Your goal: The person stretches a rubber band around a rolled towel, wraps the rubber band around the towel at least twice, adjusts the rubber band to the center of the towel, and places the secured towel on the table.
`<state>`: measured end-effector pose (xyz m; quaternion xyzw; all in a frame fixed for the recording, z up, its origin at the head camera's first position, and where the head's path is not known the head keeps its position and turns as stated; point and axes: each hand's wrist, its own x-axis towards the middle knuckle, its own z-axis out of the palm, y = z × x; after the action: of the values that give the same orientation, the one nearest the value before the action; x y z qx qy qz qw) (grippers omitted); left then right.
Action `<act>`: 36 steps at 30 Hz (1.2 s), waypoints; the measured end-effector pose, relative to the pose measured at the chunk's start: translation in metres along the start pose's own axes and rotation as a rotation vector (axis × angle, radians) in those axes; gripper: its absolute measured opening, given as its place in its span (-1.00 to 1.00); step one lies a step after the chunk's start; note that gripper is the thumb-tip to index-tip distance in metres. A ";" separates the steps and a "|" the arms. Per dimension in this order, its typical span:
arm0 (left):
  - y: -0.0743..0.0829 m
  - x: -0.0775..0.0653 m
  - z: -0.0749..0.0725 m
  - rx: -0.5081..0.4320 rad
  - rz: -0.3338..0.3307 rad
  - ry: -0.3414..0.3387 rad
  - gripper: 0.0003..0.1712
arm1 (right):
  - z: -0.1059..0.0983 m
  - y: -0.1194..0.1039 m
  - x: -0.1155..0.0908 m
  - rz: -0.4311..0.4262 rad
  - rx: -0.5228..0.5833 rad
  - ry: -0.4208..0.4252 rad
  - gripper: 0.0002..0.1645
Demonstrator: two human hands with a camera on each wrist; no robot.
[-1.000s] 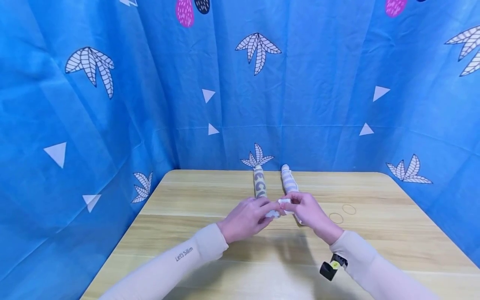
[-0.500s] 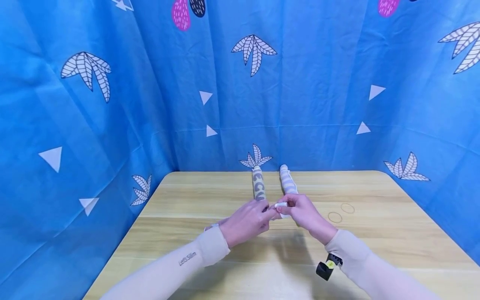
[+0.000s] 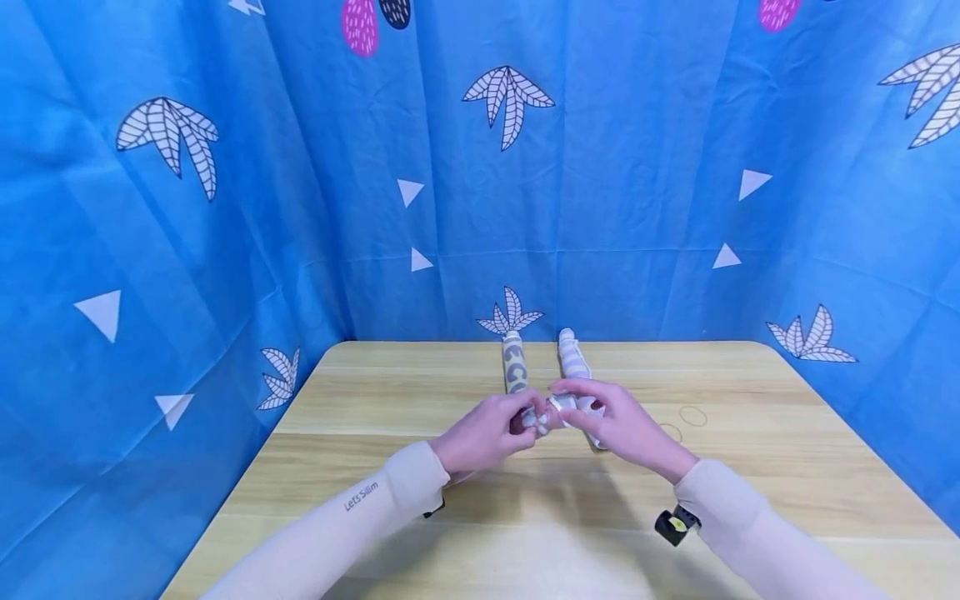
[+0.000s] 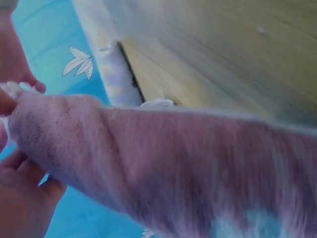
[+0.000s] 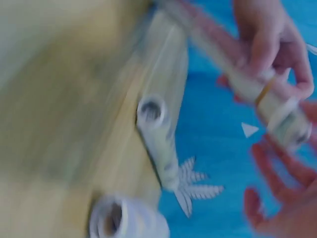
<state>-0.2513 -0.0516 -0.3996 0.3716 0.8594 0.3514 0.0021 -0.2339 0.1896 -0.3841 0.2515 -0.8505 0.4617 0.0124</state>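
Note:
A rolled pinkish towel (image 4: 148,158) is held up above the table; its pale end shows between the hands in the head view. My left hand (image 3: 483,429) grips this roll, thumb and fingers curled round it. Around the roll near its end sits a tan rubber band (image 5: 266,91), with a white strip beside it. My right hand (image 3: 626,421) has its fingers and thumb spread about that end; in the right wrist view its fingers (image 5: 275,173) look nearly straight. Whether they touch the roll is blurred.
Two more rolled towels lie on the wooden table (image 3: 360,400): one with a grey pattern (image 3: 515,362), one with lilac stripes (image 3: 573,360). Two thin rubber bands (image 3: 693,416) lie to the right. A blue patterned curtain (image 3: 637,167) stands behind the table.
The right hand's pinch on the white part at the roll's end has loosened, and its fingers have spread. The left hand has shifted slightly left and keeps hold of the roll.

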 end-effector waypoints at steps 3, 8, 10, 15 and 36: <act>-0.001 0.000 -0.003 -0.146 -0.069 -0.048 -0.76 | -0.002 0.003 -0.004 -0.198 -0.146 -0.013 -0.52; -0.002 0.000 -0.006 -0.303 -0.134 -0.108 -0.81 | -0.001 0.004 -0.005 -0.338 -0.362 -0.010 -0.46; -0.003 0.000 -0.006 -0.366 -0.157 -0.122 -0.80 | 0.000 0.004 -0.004 -0.351 -0.390 -0.014 -0.49; -0.005 -0.002 0.000 -0.389 -0.120 -0.095 -0.77 | 0.005 0.004 -0.001 -0.375 -0.411 0.019 -0.66; 0.001 -0.006 0.006 0.486 0.385 0.253 -0.48 | 0.010 -0.001 0.001 -0.340 -0.357 0.200 -0.81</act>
<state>-0.2445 -0.0512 -0.4053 0.4701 0.8255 0.1733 -0.2596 -0.2324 0.1808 -0.3888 0.3377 -0.8586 0.3182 0.2181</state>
